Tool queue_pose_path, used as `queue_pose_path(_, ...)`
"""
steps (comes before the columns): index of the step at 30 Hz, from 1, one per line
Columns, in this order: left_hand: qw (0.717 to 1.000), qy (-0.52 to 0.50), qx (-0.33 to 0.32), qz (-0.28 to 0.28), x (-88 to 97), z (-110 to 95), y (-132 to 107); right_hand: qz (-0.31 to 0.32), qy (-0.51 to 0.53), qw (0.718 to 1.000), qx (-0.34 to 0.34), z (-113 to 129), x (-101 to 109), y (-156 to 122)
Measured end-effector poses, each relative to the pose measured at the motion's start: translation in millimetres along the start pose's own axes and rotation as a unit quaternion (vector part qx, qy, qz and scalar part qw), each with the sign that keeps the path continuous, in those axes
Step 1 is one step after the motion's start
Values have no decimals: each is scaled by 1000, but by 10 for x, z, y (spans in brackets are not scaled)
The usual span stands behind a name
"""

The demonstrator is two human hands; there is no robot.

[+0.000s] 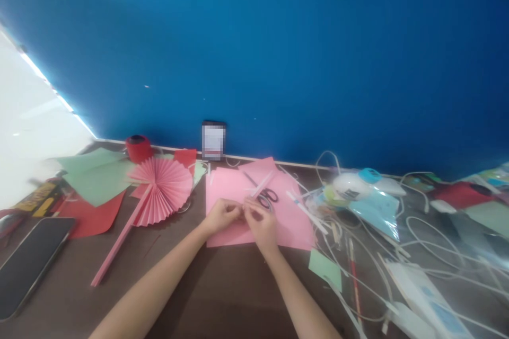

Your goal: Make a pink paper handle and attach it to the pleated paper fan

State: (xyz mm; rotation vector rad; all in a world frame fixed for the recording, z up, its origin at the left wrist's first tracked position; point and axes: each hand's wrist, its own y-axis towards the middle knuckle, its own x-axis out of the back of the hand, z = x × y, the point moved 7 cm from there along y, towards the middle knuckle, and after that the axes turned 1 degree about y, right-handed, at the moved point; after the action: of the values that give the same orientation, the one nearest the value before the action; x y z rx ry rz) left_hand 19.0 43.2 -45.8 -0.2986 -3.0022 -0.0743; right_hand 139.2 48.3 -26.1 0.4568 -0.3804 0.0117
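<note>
Forearms: both are bare, and they enter from the lower edge of the view over a dark brown counter, coming close together at the hands.
Left hand: its thumb and fingers are pinched together, just beside the fingertips of the other hand; whether something thin is between them is not possible to see, because the view is blurred.
Right hand: its fingers are bent and brought close to the thumb, at the lower end of the strip; I am not able to say if they really grip it.
White strip: it is narrow and pale, and it goes slantwise from the right hand's fingertips, away from the person and to the right.
Scissors: their dark handles are just behind the right hand, partly covered by it, and the strip crosses in front of the blades.
Pink sheets: they lie flat on the counter, below both hands and the scissors.
Pink fan: it is pleated and round, with a long pink handle, and lies to the left of the left hand, apart from it.
Left side: a dark phone, red paper and green paper.
Right side: a small green piece near the corner of the pink sheets, and a red pencil.
Behind: a blue wall.
</note>
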Motion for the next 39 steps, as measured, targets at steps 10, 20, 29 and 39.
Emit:
queue_pose_path(10,1000,21,-6,7,-21,-38,-13,-15,-29,999,27,36,10,-1)
queue_pose_path(20,1000,27,-14,4,-38,-33,-25,0,-76,995,58,43,-57,-36)
queue_pose_path(29,1000,-18,0,-1,-35,33,-4,-23,-47,998,45,5,1,-5)
queue_pose_path(39,1000,-2,1,-3,-34,50,-24,32,-73,993,83,88,18,-16)
